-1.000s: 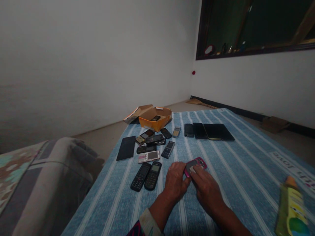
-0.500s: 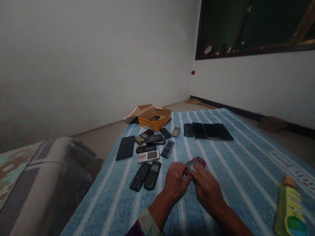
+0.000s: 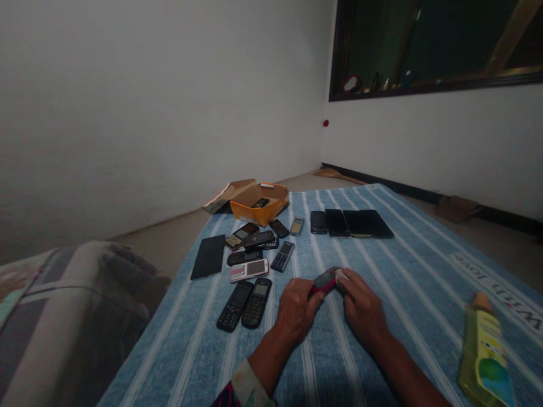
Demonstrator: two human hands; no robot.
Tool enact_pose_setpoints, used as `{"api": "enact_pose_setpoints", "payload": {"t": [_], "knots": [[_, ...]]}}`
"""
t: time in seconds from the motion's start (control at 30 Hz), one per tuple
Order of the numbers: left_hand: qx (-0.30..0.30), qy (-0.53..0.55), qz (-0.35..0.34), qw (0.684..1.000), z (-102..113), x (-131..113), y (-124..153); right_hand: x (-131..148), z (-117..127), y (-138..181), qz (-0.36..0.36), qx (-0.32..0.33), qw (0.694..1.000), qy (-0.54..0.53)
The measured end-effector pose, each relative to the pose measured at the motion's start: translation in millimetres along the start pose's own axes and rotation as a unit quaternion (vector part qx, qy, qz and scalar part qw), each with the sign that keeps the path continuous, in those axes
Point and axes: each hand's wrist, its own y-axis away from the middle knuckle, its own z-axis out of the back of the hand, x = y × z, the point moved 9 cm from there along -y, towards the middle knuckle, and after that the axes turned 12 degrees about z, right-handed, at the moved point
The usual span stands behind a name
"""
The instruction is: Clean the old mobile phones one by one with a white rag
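Observation:
Both my hands grip a small pink phone (image 3: 324, 281) just above the blue striped cloth (image 3: 407, 271). My left hand (image 3: 296, 309) pinches its near left end. My right hand (image 3: 363, 307) closes on its right end, fingertips on the edge. To the left of my hands two black keypad phones (image 3: 245, 303) lie side by side. Beyond them sits a cluster of several small keypad phones (image 3: 254, 249) and a flat black phone (image 3: 208, 256).
An open orange box (image 3: 257, 203) with one phone inside stands at the cloth's far end. A row of dark smartphones (image 3: 350, 222) lies at the back right. A green-yellow packet (image 3: 486, 352) lies at the near right. A folded blanket (image 3: 63, 316) is at the left.
The pink phone has been tilted up, its face now turned more edge-on. My right hand shifted from its top onto its right end. The view drifted slightly.

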Motion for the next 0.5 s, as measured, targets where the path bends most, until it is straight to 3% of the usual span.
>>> {"api": "enact_pose_setpoints", "payload": {"t": [0.3,0.5], "knots": [[0.005,-0.012,0.012,1.0,-0.4,-1.7,-2.4,38.8,-5.2,-5.3,0.095,0.001,0.995,-0.005],[0.004,-0.01,0.025,1.0,-0.5,1.1,-2.5,24.5,-3.2,-5.9,0.068,0.002,0.998,-0.004]]}}
